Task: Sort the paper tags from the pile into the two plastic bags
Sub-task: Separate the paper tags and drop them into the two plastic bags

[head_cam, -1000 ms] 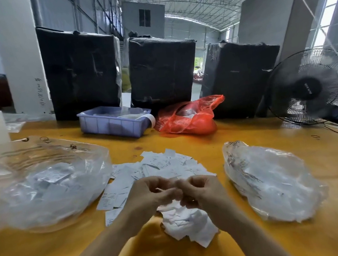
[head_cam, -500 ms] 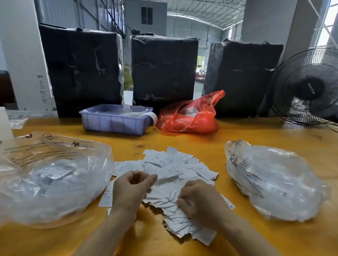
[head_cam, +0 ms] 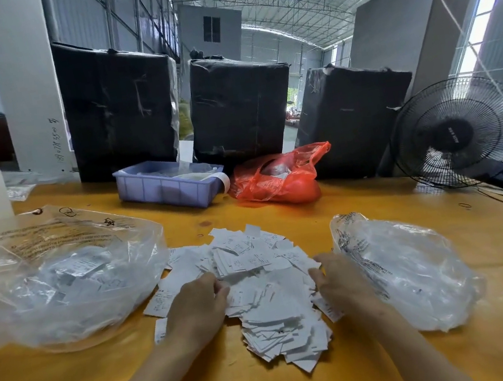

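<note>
Paper tags (head_cam: 256, 274) lie in a loose white pile on the yellow table (head_cam: 280, 215), between two clear plastic bags; left bag (head_cam: 61, 277) bulges just beside the pile's left edge and shows tags inside; right bag (head_cam: 412, 267) lies flatter, just beside the pile's right edge, contents hard to make out. Left hand (head_cam: 196, 309) rests on the pile's left side, back up, fingers curled down into the tags; right hand (head_cam: 338, 278) rests on the pile's right side, between pile and right bag, fingers bent inward onto the tags; whether either hand actually pinches a tag, cannot tell. Farther back on the table: blue plastic bin (head_cam: 168, 186); red plastic bag (head_cam: 280, 176) just beside it; black fan (head_cam: 460, 133) at the right; three black-wrapped bundles (head_cam: 241, 107) standing behind.
</note>
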### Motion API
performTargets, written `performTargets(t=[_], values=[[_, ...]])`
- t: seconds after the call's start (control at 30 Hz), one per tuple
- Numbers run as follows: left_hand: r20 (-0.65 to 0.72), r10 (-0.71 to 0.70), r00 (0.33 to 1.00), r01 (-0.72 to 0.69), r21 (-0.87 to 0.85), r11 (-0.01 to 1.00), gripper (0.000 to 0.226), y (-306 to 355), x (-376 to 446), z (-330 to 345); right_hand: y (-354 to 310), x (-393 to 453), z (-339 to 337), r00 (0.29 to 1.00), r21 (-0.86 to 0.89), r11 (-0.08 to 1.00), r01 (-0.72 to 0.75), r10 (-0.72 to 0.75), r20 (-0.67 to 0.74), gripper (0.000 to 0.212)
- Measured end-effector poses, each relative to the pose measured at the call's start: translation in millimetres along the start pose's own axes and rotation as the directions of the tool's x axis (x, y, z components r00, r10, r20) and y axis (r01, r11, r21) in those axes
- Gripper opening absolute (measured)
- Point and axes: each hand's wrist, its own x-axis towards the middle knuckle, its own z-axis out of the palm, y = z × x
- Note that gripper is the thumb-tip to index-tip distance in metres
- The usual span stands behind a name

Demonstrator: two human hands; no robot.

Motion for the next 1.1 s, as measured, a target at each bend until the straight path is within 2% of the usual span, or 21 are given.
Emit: performTargets(t=[0.1,0.17,0.2,0.27,0.33,0.4,0.6,0.63,0.7,0.73,0.8,0.87,0.97,1.03,1.1], values=[[-0.135,-0.004,0.991,-0.011,-0.113,0.994,0.016,5.8,-2.9,-1.9,-3.5,19.3,6.7,0.992,0.002,0.999,-0.051,0.05,0.115,0.044],[-0.251,-0.046,0.967,0.021,-0.102,0.995,0.019,1.7,-1.3,-4.2,-6.1,30.3,11.1,0.987,0.025,0.997,-0.068,0.064,0.147,0.048],[-0.255,-0.091,0.963,0.072,-0.083,0.994,0.02,-1.4,0.6,-5.9,-7.7,33.5,12.3,0.985,0.04,0.997,-0.068,0.06,0.164,0.048],[-0.175,-0.214,0.961,0.199,-0.1,0.975,0.021,-6.4,2.9,-8.0,-10.8,36.0,14.3,0.981,0.057,0.998,-0.04,0.028,0.192,0.043],[-0.096,-0.261,0.961,0.245,-0.15,0.958,0.024,-6.7,3.2,-6.1,-13.3,34.2,16.1,0.983,0.055,0.998,-0.006,-0.004,0.185,0.032],[-0.046,-0.229,0.972,0.214,-0.219,0.952,0.025,-1.7,0.8,-1.8,-14.9,26.4,16.2,0.989,0.06,0.998,0.004,-0.013,0.149,0.024],[0.064,-0.108,0.992,0.124,-0.36,0.925,0.022,14.9,-8.0,7.2,-19.7,-5.4,5.3,0.99,0.125,0.991,0.056,-0.071,0.118,0.028],[0.055,-0.104,0.993,0.117,-0.357,0.927,0.022,15.8,-8.6,7.3,-20.3,-8.5,2.7,0.99,0.16,0.986,0.047,-0.067,0.123,0.027],[0.01,-0.101,0.995,0.098,-0.362,0.927,0.023,16.5,-9.0,4.7,-21.0,-14.8,2.2,0.992,0.202,0.979,0.029,-0.052,0.113,0.01],[-0.021,-0.098,0.995,0.083,-0.374,0.924,0.024,16.8,-9.2,2.9,-20.5,-17.6,2.8,0.994,0.227,0.974,0.01,-0.033,0.1,0.02],[-0.093,-0.082,0.992,0.038,-0.4,0.916,0.023,17.5,-9.1,0.6,-18.7,-22.1,5.3,0.998,0.25,0.967,-0.041,0.03,0.048,0.02],[-0.174,-0.075,0.982,0.004,-0.377,0.926,0.015,19.7,-8.9,-0.7,-14.8,-25.0,7.6,0.998,0.296,0.953,-0.064,0.067,-0.001,0.037],[-0.296,-0.037,0.954,-0.082,-0.38,0.921,0.012,25.8,-9.6,-5.1,-7.8,-24.9,9.5,0.996,0.325,0.944,-0.061,0.08,-0.043,0.03],[-0.284,0.001,0.959,-0.139,-0.465,0.874,0.014,30.8,-10.6,-7.6,-3.2,-22.5,9.3,0.994,0.341,0.939,-0.049,0.081,-0.079,0.034],[-0.159,0.023,0.987,-0.113,-0.581,0.806,0.016,36.0,-13.4,-7.0,1.6,-20.7,10.5,0.994,0.315,0.947,-0.063,0.088,-0.067,0.037]])
